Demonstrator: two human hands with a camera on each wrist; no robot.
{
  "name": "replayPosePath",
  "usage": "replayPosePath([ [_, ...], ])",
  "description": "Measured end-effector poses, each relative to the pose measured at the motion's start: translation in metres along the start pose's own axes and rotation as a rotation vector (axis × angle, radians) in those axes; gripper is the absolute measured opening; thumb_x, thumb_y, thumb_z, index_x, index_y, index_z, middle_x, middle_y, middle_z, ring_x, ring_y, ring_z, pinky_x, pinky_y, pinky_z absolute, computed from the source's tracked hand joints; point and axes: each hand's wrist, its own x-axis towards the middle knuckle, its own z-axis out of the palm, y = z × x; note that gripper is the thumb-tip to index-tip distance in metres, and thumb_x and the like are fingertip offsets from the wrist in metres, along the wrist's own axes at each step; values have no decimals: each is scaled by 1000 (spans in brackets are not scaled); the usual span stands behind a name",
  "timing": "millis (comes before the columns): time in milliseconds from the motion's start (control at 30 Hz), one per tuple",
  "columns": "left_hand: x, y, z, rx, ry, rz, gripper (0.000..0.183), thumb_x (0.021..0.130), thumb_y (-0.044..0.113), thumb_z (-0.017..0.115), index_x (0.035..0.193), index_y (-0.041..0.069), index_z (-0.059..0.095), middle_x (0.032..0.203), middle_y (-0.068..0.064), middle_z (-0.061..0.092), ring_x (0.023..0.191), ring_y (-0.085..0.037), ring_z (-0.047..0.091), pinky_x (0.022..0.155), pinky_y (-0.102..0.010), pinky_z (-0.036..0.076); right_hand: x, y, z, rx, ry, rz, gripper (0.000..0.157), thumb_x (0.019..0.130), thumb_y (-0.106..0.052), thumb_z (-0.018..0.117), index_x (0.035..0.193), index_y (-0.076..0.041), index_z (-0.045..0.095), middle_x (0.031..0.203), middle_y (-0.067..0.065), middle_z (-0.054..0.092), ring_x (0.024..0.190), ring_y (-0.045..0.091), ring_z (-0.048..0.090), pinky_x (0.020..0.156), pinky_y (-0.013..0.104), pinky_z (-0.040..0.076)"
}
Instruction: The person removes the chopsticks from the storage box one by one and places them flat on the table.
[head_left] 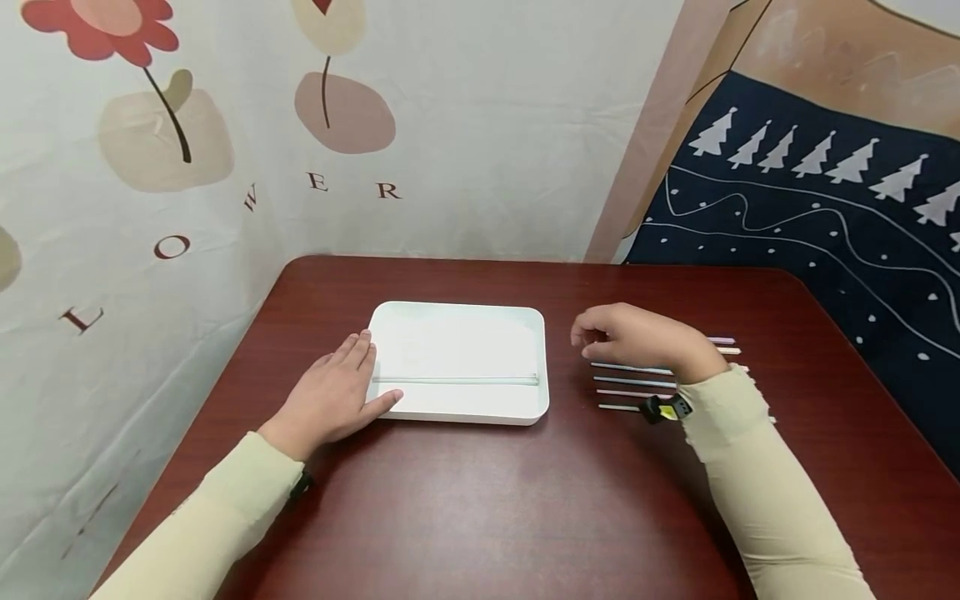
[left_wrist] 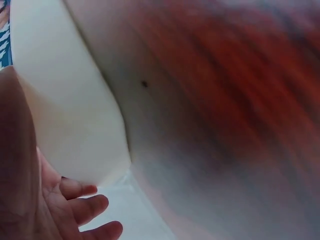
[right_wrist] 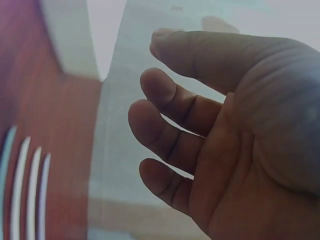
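Observation:
A white rectangular tray [head_left: 457, 342] lies on the table, with one thin pale stick, perhaps a straw [head_left: 457, 381], lying crosswise inside it. My left hand [head_left: 333, 392] rests on the tray's left rim, fingers straight and thumb over the near corner. To the right of the tray, my right hand [head_left: 637, 337] hovers over a row of thin pastel sticks [head_left: 630, 382]. Its fingers [right_wrist: 160, 130] are loosely bent in the right wrist view, and nothing is between them. The hand and sleeve hide part of the row; several sticks [right_wrist: 32, 195] also appear at lower left there.
A dark red wooden table [head_left: 465, 500] carries everything. Behind it hangs a white cloth [head_left: 495, 125] with flowers and letters. A navy cloth [head_left: 787, 200] with white trees hangs at the right. A small black device [head_left: 663, 408] sits at my right wrist.

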Motion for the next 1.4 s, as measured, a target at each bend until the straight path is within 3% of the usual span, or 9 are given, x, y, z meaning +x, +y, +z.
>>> replayPosePath([
  [400,3,-11,3,78,53,89,92,95,66,45,143,-12,43,152,-29,35,142,-43,32,112,-57,30,56,-26,5,50,-18,-94,11,95,-8,65,104,-12,69,88,-4,60,80,14,56,71,31,51],
  [567,0,-13,4,68,66,96,92,96,67,43,144,-11,42,154,-27,34,144,-41,28,114,-57,26,78,-32,14,83,-37,-102,10,96,-10,64,105,-12,68,91,-5,62,82,14,56,72,32,51],
  [833,-1,-5,0,85,75,90,92,95,67,45,141,-13,45,150,-29,39,142,-42,33,113,-55,28,114,-47,30,138,-74,-144,14,93,-14,68,107,-11,70,97,-7,63,90,12,57,77,30,50],
  [1033,-2,-5,1,91,81,68,93,93,67,47,140,-13,46,149,-29,40,141,-42,34,113,-55,30,141,-53,51,163,-126,-136,8,92,-14,70,100,-15,70,90,-6,63,85,12,57,74,27,48],
  [1267,-1,-2,0,78,67,65,94,93,68,46,141,-13,46,150,-29,39,141,-42,33,113,-54,30,154,-48,84,209,-235,-82,10,91,-10,68,89,-19,67,81,-4,60,77,10,53,70,24,44],
  [1400,-3,-2,1,76,59,57,94,93,68,47,141,-13,45,151,-29,38,142,-42,33,113,-54,31,154,-50,94,217,-253,-75,12,90,-8,67,87,-19,67,77,-6,57,74,8,50,70,23,42],
])
